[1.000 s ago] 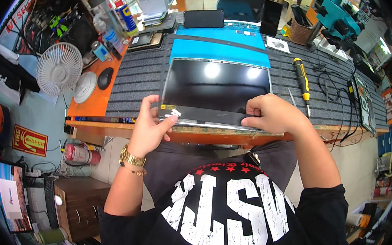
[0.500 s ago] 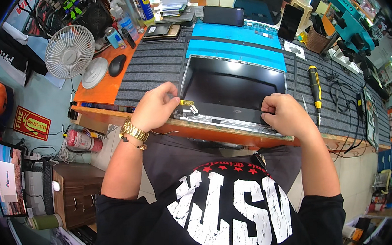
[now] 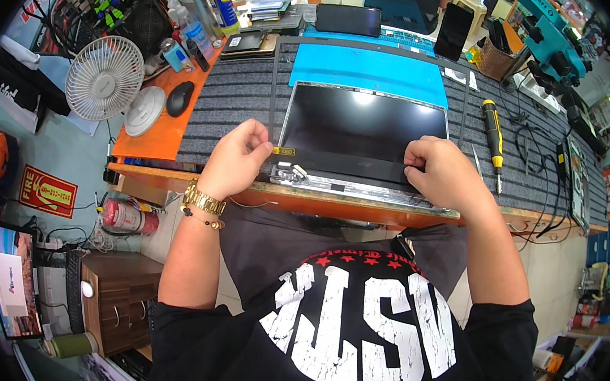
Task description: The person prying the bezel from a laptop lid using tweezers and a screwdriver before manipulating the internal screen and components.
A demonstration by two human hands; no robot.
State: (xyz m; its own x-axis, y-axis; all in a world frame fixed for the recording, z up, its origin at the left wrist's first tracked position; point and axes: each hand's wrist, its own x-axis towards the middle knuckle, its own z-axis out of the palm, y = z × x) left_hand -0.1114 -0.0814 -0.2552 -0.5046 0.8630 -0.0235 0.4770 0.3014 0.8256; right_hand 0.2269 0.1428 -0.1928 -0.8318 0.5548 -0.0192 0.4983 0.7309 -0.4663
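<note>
A laptop screen panel (image 3: 367, 116) lies face up in its lid at the front edge of the bench. Over it is a thin black screen bezel (image 3: 350, 162), its wide lower strip crossing the bottom of the panel. My left hand (image 3: 238, 155) pinches the bezel's lower left corner, beside a small yellow label (image 3: 285, 151). At the lower right corner, my right hand (image 3: 439, 170) is closed on the same strip, with the fingertips partly hidden. Metal hinge parts (image 3: 289, 173) show at the lid's lower left, below the bezel.
A blue laptop cover (image 3: 363, 66) lies behind the screen. To the right are a yellow-and-black screwdriver (image 3: 493, 138) and tangled black cables (image 3: 533, 149). On the left stand a white fan (image 3: 104, 77) and a black mouse (image 3: 180, 99). A phone (image 3: 348, 20) rests at the back.
Both hands have shifted the bezel slightly away from me and up. Its far edge now lies farther back, and more of the lid's lower metal edge shows.
</note>
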